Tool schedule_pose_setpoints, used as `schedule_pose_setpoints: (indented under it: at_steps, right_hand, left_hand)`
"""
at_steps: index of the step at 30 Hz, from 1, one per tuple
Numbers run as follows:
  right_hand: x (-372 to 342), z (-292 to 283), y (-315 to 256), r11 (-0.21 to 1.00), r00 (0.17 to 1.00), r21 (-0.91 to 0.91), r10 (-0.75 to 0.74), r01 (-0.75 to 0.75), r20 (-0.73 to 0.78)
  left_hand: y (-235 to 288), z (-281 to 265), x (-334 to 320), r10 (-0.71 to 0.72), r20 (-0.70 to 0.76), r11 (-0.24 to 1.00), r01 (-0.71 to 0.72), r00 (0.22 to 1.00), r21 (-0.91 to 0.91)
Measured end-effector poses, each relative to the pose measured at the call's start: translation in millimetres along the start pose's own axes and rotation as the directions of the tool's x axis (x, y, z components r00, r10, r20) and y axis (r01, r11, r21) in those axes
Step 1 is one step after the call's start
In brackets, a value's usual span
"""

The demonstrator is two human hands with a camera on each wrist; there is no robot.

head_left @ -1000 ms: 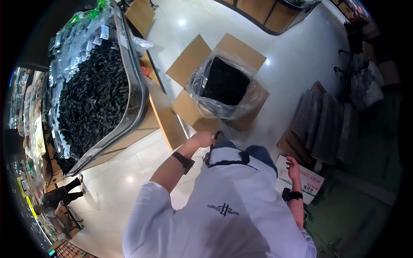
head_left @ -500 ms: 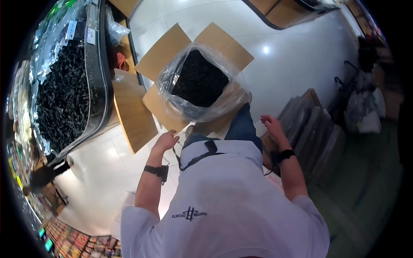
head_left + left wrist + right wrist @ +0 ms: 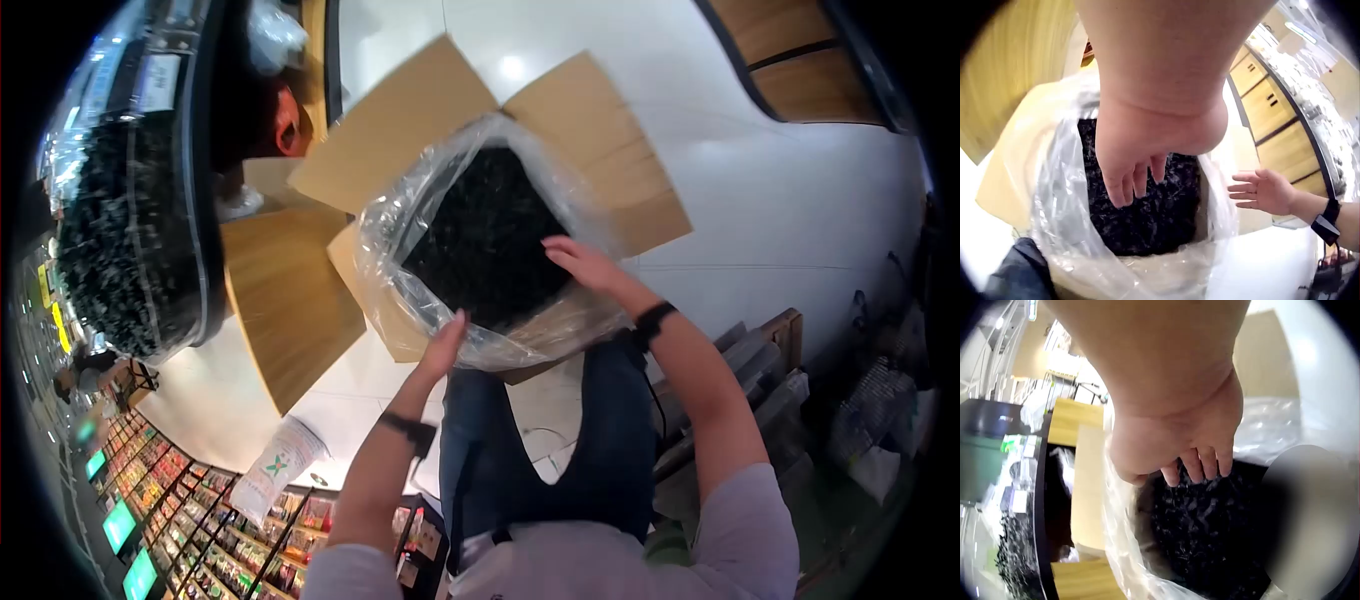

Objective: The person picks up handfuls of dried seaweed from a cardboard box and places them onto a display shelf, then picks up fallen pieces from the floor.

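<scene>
An open cardboard box [image 3: 400,115] stands on the floor, lined with a clear plastic bag [image 3: 385,225]. Black, dried-looking shredded pieces [image 3: 490,230] fill the bag. My left hand [image 3: 445,345] is at the near-left side of the bag's mouth, fingers pointing toward the black pieces. On the right side of the box, my right hand [image 3: 582,264] reaches in over the bag's edge. Both hands have extended, slightly bent fingers and hold nothing. In the right wrist view, the fingertips overlap the black pieces [image 3: 1210,531].
A display bin [image 3: 125,230] heaped with similar black pieces stands to the left. A wooden panel [image 3: 290,300] leans out beside the box. Plastic-wrapped stacks [image 3: 740,400] are at the right. Behind lie a white printed sack [image 3: 275,470] and shelves of packaged goods [image 3: 180,480].
The person has come nearer the box and bent down, knees now close to it. Both hands have moved from beside the body forward to the mouth of the bag.
</scene>
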State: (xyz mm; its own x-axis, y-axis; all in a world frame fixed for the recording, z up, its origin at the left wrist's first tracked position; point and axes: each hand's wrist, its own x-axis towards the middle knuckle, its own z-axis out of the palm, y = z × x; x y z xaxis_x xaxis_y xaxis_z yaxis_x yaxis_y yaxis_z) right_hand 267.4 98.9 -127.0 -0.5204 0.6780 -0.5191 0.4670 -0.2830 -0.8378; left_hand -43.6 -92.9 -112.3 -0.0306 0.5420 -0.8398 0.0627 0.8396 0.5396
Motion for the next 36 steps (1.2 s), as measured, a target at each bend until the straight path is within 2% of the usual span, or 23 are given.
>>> schedule_pose_setpoints:
  at_steps: [1, 3, 5, 7, 9, 10, 11, 13, 14, 15, 17, 18, 19, 22, 23, 25, 26, 27, 29, 30, 33, 34, 36]
  right_hand:
    - [38.6, 20.9, 9.1, 0.996, 0.999, -0.077, -0.036, 0.037, 0.009]
    - [109.4, 62.8, 38.1, 0.925, 0.923, -0.267, -0.328, 0.270, -0.203]
    - [165.4, 81.6, 40.4, 0.843, 0.780, -0.438, -0.491, 0.312, -0.388]
    - [208.5, 85.2, 48.5, 0.748, 0.644, -0.590, -0.617, 0.303, -0.452]
    - [239.1, 81.5, 66.3, 0.686, 0.589, -0.691, -0.662, 0.227, -0.464]
    - [238.0, 80.3, 65.8, 0.755, 0.688, -0.646, -0.529, 0.113, -0.497]
    - [237.7, 78.1, 67.0, 0.798, 0.757, -0.603, -0.388, -0.010, -0.526]
    - [249.2, 70.9, 80.2, 0.896, 0.743, -0.438, -0.242, -0.076, -0.624]
    - [249.8, 64.1, 73.6, 0.934, 0.748, -0.353, -0.194, -0.057, -0.635]
    - [250.5, 62.6, 75.4, 0.922, 0.702, -0.387, -0.280, 0.006, -0.655]
    - [253.6, 61.3, 81.3, 0.886, 0.648, -0.463, -0.350, -0.003, -0.676]
    - [255.0, 63.5, 81.8, 0.903, 0.641, -0.424, -0.287, -0.067, -0.712]
    - [254.2, 65.2, 81.1, 0.900, 0.648, -0.431, -0.290, -0.066, -0.704]
    - [243.7, 65.6, 74.8, 0.887, 0.694, -0.463, -0.336, 0.005, -0.637]
    - [241.0, 66.1, 83.1, 0.826, 0.725, -0.563, -0.404, 0.027, -0.558]
    - [229.4, 77.9, 92.6, 0.736, 0.711, -0.675, -0.503, 0.054, -0.491]
    - [222.9, 76.5, 83.3, 0.766, 0.777, -0.635, -0.461, 0.105, -0.428]
    - [223.0, 76.4, 88.8, 0.755, 0.733, -0.649, -0.493, 0.092, -0.469]
    - [234.9, 70.6, 96.7, 0.869, 0.710, -0.473, -0.426, 0.147, -0.561]
    - [234.7, 67.9, 102.4, 0.884, 0.782, -0.466, -0.313, 0.033, -0.538]
    - [240.8, 80.3, 103.2, 0.834, 0.784, -0.552, -0.337, -0.008, -0.521]
    - [239.7, 87.8, 106.0, 0.856, 0.760, -0.516, -0.358, 0.034, -0.543]
    - [230.1, 97.6, 100.8, 0.865, 0.726, -0.485, -0.414, 0.126, -0.549]
  left_hand:
    - [7.4, 11.8, 39.9, 0.050, -0.123, 0.998, -0.056, 0.991, -0.043]
    - [-24.6, 25.6, 126.9, 0.080, -0.415, 0.954, -0.190, 0.906, -0.231]
    - [-14.9, 43.1, 166.8, 0.086, -0.722, 0.950, -0.275, 0.686, -0.148]
    - [-37.9, 51.9, 203.0, 0.075, -0.803, 0.957, -0.268, 0.591, -0.107]
    - [-37.3, 67.2, 215.5, -0.024, -0.842, 0.909, -0.338, 0.539, -0.242]
    - [-41.2, 71.7, 220.5, -0.054, -0.837, 0.912, -0.315, 0.544, -0.263]
    - [-43.6, 75.2, 226.2, -0.076, -0.842, 0.884, -0.355, 0.534, -0.305]
    - [-44.7, 78.9, 236.1, -0.109, -0.846, 0.845, -0.400, 0.522, -0.355]
    - [-45.6, 80.4, 239.4, -0.093, -0.845, 0.846, -0.406, 0.526, -0.345]
    - [-46.1, 81.9, 241.0, -0.077, -0.845, 0.849, -0.409, 0.530, -0.334]
    - [-38.2, 90.1, 244.1, -0.128, -0.846, 0.843, -0.393, 0.518, -0.368]
    - [-33.0, 92.5, 244.9, -0.159, -0.848, 0.835, -0.389, 0.506, -0.389]
    - [-30.8, 93.9, 245.1, -0.169, -0.847, 0.832, -0.387, 0.504, -0.397]
    - [-26.0, 95.6, 246.0, -0.116, -0.796, 0.759, -0.464, 0.593, -0.456]
    - [-29.9, 96.0, 249.6, -0.116, -0.794, 0.754, -0.468, 0.597, -0.461]
    - [-30.7, 95.0, 253.2, -0.075, -0.780, 0.733, -0.495, 0.622, -0.466]
    - [-27.6, 94.6, 252.7, -0.116, -0.768, 0.657, -0.531, 0.630, -0.535]
    - [-25.1, 94.3, 251.3, -0.115, -0.769, 0.654, -0.535, 0.629, -0.536]
    - [-26.7, 93.3, 255.2, -0.108, -0.823, 0.803, -0.439, 0.558, -0.404]
    - [-31.9, 94.7, 262.8, -0.061, -0.856, 0.779, -0.511, 0.513, -0.362]
    - [-30.9, 95.0, 274.6, -0.045, -0.842, 0.763, -0.525, 0.538, -0.377]
    - [-27.2, 95.3, 273.9, -0.047, -0.841, 0.763, -0.524, 0.538, -0.378]
    - [-14.7, 95.1, 270.0, -0.133, -0.829, 0.813, -0.418, 0.543, -0.404]
